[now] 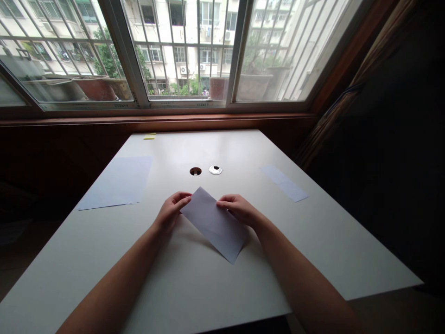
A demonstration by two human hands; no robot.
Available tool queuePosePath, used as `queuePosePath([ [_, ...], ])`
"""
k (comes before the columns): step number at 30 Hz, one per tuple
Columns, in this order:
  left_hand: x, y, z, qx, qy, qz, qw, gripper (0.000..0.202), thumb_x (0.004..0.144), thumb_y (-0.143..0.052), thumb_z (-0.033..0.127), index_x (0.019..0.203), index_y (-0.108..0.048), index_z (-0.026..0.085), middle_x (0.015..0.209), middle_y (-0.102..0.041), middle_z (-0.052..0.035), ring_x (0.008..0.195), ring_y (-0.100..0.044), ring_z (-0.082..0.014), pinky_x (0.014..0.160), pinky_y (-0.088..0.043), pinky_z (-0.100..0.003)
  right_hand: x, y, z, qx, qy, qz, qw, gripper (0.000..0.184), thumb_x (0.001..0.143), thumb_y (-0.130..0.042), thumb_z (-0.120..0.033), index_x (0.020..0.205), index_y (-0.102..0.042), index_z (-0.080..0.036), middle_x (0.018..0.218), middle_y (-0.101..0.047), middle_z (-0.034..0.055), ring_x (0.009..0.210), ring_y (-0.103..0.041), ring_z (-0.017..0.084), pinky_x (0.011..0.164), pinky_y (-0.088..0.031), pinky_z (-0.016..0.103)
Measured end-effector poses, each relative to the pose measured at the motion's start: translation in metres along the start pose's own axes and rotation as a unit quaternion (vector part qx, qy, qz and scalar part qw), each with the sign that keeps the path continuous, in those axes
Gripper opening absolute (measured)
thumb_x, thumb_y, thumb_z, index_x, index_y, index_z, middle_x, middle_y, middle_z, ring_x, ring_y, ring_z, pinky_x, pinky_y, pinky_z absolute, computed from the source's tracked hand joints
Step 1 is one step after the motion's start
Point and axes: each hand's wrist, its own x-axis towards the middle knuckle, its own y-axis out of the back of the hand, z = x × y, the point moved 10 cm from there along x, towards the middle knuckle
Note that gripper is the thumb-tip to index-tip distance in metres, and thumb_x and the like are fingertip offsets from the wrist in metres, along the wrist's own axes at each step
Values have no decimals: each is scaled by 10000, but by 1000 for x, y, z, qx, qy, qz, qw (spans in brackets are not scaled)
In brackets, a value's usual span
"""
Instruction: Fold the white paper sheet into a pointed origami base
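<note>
Head view, and the handling looks under way: one sheet [215, 222] is up in both hands, not laid down; whether it's folded, I can't tell. Over at far left, larger paper [116, 183] lies flat on the white table [320, 246]. Next, the left hand [172, 208], thumb and fingers pinching the sheet's left corner at mid-table. Now the right hand [239, 208], thumb and fingers closed on its upper right edge. Farther right, smaller paper pieces [290, 188] lie flat.
</note>
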Motion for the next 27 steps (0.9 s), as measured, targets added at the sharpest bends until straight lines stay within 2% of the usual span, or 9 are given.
queuePosePath([
  [2,0,-4,-1,11,15,-19,1000,438,695,-787,440,1056,-711,204,961,-708,-72,844,-637,-210,665,-461,-259,-2,-5,1,-21,-13,-23,999,346,707,-767,-488,821,-730,-164,747,-670,45,669,-582,171,611,-421,281],
  [5,-1,-10,-2,36,29,-54,997,455,685,-795,431,1076,-720,209,988,-704,-82,855,-637,-213,687,-456,-264,-6,-13,3,-58,-24,-63,996,338,719,-756,-489,831,-744,-171,755,-679,44,681,-589,175,615,-427,277],
  [10,-7,-23,-5,139,36,-135,980,319,691,-767,440,903,-769,202,818,-695,-67,772,-626,-232,677,-462,-295,-10,-26,0,-131,-15,-111,985,329,726,-744,-491,839,-764,-183,798,-706,42,755,-616,206,673,-451,291],
  [14,-11,-31,0,209,10,-170,963,233,695,-754,425,788,-782,213,802,-718,-72,801,-631,-255,685,-462,-295,-12,-33,-5,-183,12,-139,973,297,749,-720,-475,843,-772,-197,794,-706,28,785,-613,211,708,-439,293],
  [20,-13,-35,5,234,-15,-171,957,216,708,-726,414,735,-784,208,744,-721,-66,751,-636,-249,648,-458,-291,-12,-37,-11,-206,37,-147,967,284,757,-703,-462,855,-777,-206,809,-716,28,815,-615,223,724,-436,297],
  [27,-7,-20,1,201,4,-131,971,248,684,-747,430,701,-767,183,691,-696,-62,677,-613,-220,600,-437,-278,-11,-27,-9,-212,25,-145,966,286,744,-713,-467,828,-771,-200,775,-699,24,761,-599,203,674,-424,283],
])
